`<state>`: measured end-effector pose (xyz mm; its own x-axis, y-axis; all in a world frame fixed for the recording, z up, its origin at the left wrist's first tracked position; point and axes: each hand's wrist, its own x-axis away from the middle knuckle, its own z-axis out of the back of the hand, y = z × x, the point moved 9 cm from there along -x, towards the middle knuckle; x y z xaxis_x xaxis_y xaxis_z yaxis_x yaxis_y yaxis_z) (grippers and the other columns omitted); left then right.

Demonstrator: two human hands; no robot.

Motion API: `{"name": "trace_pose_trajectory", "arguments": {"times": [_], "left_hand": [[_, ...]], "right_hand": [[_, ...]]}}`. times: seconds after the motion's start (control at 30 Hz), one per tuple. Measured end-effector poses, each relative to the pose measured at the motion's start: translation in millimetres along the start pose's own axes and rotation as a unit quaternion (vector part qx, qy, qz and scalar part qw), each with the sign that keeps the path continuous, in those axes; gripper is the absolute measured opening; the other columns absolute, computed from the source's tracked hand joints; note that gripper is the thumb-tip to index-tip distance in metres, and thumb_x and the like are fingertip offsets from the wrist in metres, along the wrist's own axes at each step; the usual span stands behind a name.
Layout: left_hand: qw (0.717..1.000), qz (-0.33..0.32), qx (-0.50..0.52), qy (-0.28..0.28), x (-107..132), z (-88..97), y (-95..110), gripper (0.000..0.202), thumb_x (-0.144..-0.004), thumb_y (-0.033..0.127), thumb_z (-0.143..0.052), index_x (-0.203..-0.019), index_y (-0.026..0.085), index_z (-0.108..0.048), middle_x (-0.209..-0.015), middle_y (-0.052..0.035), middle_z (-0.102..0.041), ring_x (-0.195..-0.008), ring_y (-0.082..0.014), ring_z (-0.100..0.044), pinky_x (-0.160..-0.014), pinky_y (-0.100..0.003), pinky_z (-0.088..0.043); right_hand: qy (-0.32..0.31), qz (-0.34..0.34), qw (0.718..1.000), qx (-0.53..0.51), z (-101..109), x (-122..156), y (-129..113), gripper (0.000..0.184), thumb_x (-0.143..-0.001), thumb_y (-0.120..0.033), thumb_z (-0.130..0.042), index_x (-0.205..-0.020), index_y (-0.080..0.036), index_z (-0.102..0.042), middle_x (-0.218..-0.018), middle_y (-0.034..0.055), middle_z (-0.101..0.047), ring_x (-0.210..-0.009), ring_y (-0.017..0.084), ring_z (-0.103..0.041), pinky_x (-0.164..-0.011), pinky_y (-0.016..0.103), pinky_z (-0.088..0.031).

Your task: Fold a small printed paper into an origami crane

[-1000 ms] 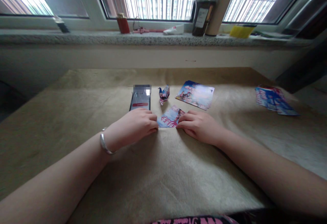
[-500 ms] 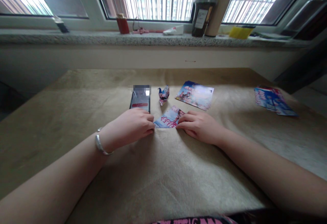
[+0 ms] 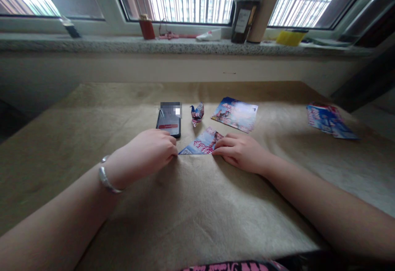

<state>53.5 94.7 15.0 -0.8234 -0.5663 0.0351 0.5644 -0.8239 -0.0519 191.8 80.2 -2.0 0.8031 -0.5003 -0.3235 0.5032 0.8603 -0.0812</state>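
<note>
A printed paper sheet (image 3: 200, 144), folded into a triangle, lies flat on the table with its long folded edge toward me. At its left corner, my left hand (image 3: 151, 149) is closed, with curled fingers and the fingertips on the corner; a silver bangle circles that wrist. My right hand (image 3: 239, 151) is closed on the sheet's right part, its fingers together and covering that corner. Behind the sheet stands a folded paper bird (image 3: 197, 115) with a dark blue head. Close beyond my left hand lies a phone (image 3: 168, 124), its screen lit.
A stack of printed sheets (image 3: 236, 114) sits behind my right hand. Farther right are more printed papers (image 3: 331, 121), fanned out. The tan-covered table (image 3: 197, 213) ends at a wall below a stone windowsill (image 3: 185, 47), which holds a dark jar (image 3: 243, 22) and a yellow item (image 3: 290, 37).
My left hand has slid left along the folded edge to the corner, uncovering more of the sheet's left part and the phone's lower end. The right hand has stayed in place.
</note>
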Motion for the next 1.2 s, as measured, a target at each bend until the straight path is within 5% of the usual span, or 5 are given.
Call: {"name": "trace_pose_trajectory", "arguments": {"times": [0.2, 0.37, 0.53, 0.7, 1.2], "left_hand": [[1.0, 0.004, 0.023, -0.002, 5, -0.7, -6, 0.023, -0.08, 0.014, -0.05, -0.075, 0.025, -0.07, -0.075, 0.0005, -0.067, -0.072, -0.0148, -0.06, -0.07, -0.027, -0.044], [1.0, 0.021, -0.006, 0.0, 0, 5.1, -2, 0.023, -0.083, 0.017, -0.049, -0.066, 0.019, -0.063, -0.063, 0.0001, -0.061, -0.056, -0.0123, -0.052, -0.059, -0.025, -0.041], [0.999, -0.042, -0.016, 0.024, -8, 3.9, 18, 0.018, -0.089, 0.02, -0.048, -0.094, 0.022, -0.066, -0.085, -0.0023, -0.065, -0.075, -0.0155, -0.059, -0.067, -0.027, -0.044], [0.997, -0.039, -0.044, 0.044, -12, -4.0, 18, 0.024, -0.088, 0.018, -0.048, -0.105, 0.022, -0.065, -0.095, -0.0048, -0.065, -0.078, -0.0168, -0.059, -0.07, -0.029, -0.046], [0.998, 0.047, -0.037, -0.014, -11, -6.2, -3, 0.024, -0.085, 0.016, -0.047, -0.078, 0.019, -0.07, -0.081, -0.0027, -0.065, -0.073, -0.0144, -0.06, -0.067, -0.026, -0.045]], "right_hand": [[-0.001, 0.002, 1.0, 0.006, 1, 1, 0, 0.027, -0.09, -0.016, -0.044, -0.101, -0.022, -0.069, -0.099, 0.0058, -0.069, -0.09, 0.017, -0.057, -0.074, 0.031, -0.048], [-0.012, -0.001, 1.0, 0.02, -3, 1, 0, 0.028, -0.09, -0.017, -0.044, -0.103, -0.021, -0.068, -0.103, 0.0052, -0.068, -0.092, 0.018, -0.057, -0.077, 0.032, -0.048], [-0.003, -0.026, 0.999, 0.037, -3, -2, 2, 0.027, -0.091, -0.02, -0.046, -0.107, -0.022, -0.067, -0.106, 0.0071, -0.067, -0.096, 0.02, -0.056, -0.08, 0.035, -0.048], [-0.002, -0.031, 0.999, 0.041, -1, -4, 1, 0.029, -0.092, -0.02, -0.044, -0.11, -0.022, -0.067, -0.108, 0.0073, -0.067, -0.096, 0.02, -0.056, -0.08, 0.035, -0.048], [-0.023, -0.032, 0.998, 0.045, -5, -2, 3, 0.031, -0.091, -0.02, -0.044, -0.112, -0.022, -0.066, -0.109, 0.0075, -0.065, -0.098, 0.02, -0.054, -0.082, 0.036, -0.047]]}}
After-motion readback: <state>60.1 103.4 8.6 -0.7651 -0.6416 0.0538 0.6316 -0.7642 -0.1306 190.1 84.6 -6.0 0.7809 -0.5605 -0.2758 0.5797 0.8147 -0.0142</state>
